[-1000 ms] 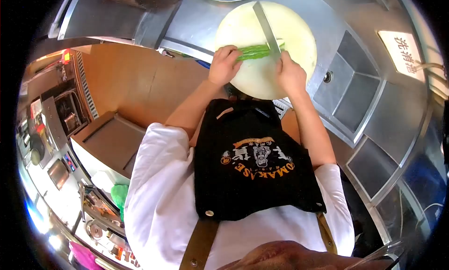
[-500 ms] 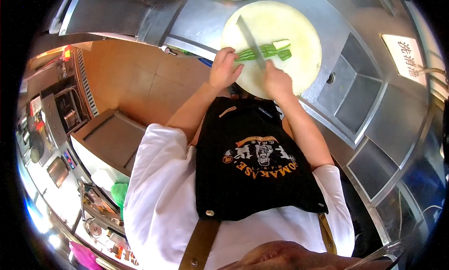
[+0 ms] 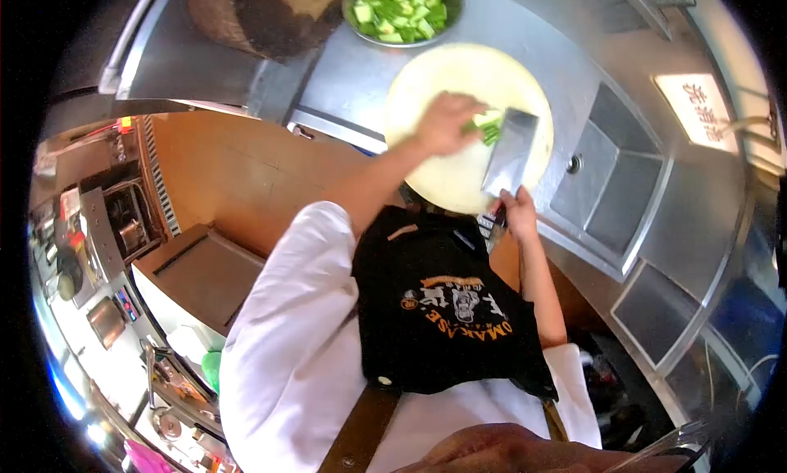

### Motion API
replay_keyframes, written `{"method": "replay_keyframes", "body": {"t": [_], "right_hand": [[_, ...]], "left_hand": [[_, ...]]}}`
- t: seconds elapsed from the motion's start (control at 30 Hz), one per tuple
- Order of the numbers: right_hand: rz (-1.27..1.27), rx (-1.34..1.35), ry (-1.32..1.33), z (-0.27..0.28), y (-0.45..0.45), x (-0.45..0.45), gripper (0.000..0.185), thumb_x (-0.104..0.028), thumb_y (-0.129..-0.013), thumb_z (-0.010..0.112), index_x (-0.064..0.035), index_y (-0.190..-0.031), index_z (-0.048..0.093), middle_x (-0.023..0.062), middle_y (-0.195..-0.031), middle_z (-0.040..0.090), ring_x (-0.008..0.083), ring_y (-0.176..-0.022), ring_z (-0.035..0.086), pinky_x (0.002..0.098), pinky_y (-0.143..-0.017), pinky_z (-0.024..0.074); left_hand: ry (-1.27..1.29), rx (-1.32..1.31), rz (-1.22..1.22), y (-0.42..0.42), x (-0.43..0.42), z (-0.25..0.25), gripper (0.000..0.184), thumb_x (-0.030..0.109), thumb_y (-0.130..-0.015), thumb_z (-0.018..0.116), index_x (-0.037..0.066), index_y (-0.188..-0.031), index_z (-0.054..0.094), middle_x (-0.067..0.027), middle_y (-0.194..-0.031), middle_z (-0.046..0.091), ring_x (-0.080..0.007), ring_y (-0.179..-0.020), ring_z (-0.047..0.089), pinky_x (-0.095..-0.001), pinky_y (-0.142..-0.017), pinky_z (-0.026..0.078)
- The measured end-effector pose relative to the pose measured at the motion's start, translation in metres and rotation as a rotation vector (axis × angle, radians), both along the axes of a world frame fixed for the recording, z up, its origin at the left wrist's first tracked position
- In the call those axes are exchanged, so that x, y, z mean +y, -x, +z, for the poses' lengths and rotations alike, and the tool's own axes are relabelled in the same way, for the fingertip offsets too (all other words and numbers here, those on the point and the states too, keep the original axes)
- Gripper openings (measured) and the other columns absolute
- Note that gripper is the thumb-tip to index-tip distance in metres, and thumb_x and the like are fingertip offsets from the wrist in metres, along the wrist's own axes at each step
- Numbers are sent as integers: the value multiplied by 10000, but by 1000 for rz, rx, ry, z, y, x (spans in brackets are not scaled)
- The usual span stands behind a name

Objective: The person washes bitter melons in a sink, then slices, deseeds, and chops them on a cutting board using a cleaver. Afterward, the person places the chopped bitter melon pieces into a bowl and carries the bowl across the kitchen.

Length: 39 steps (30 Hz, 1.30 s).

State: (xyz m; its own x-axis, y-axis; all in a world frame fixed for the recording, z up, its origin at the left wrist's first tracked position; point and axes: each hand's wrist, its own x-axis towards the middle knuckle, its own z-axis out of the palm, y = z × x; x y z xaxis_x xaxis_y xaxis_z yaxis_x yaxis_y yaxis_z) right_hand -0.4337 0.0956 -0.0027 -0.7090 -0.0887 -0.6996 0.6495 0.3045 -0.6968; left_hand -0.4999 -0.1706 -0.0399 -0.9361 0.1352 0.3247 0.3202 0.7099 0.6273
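My right hand [image 3: 516,215] is closed around the handle of a broad cleaver [image 3: 511,149], whose blade lies flat-side up over the right part of a round pale cutting board [image 3: 447,186]. Beside the blade's left edge sit cut green vegetable pieces [image 3: 490,132] with pale flesh. My left hand [image 3: 449,122] curves over them from the left, its fingers stretched toward the blade and slightly blurred. It partly hides the pieces. Behind the board, a round metal bowl [image 3: 456,20] holds many chopped green chunks.
A thick wooden block [image 3: 225,18] stands at the back left on the steel counter [image 3: 533,30]. To the right is a steel sink [image 3: 611,190] with a drain, and beyond it a sign [image 3: 695,108]. A low cabinet [image 3: 209,276] stands on the floor to the left.
The cleaver has gone from across the green strips to their right, blade now turned flat. My left hand has moved right onto the pieces. The view has tilted, showing more of the bowl.
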Motion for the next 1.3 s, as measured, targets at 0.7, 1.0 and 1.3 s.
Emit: {"method": "replay_keyframes", "body": {"t": [0.7, 1.0, 1.3], "right_hand": [[669, 390, -274, 76, 11, -101, 297, -260, -954, 512, -55, -1141, 617, 223, -968, 688, 407, -898, 659, 468, -835, 510], [133, 327, -514, -19, 96, 117, 219, -174, -892, 575, -27, -1032, 657, 144, -819, 679, 258, -723, 641, 419, -676, 514], [686, 924, -718, 17, 78, 14, 699, -131, -870, 638, -84, -1512, 365, 236, -1012, 613, 402, -946, 583, 471, -873, 476]], "left_hand": [[73, -61, 1228, 88, -168, -6, 608, 355, -874, 696, -72, -1272, 526, -227, -1140, 597, -381, -1098, 555, -494, -930, 466], [-1390, -472, 1000, 87, -155, 27, 268, 87, -904, 544, -62, -1128, 545, -183, -1112, 618, -288, -845, 671, -401, -596, 620], [-1767, -208, 1123, -157, -109, 101, 200, -4, -848, 542, -21, -1032, 617, -127, -953, 673, -272, -795, 691, -377, -597, 610]]}}
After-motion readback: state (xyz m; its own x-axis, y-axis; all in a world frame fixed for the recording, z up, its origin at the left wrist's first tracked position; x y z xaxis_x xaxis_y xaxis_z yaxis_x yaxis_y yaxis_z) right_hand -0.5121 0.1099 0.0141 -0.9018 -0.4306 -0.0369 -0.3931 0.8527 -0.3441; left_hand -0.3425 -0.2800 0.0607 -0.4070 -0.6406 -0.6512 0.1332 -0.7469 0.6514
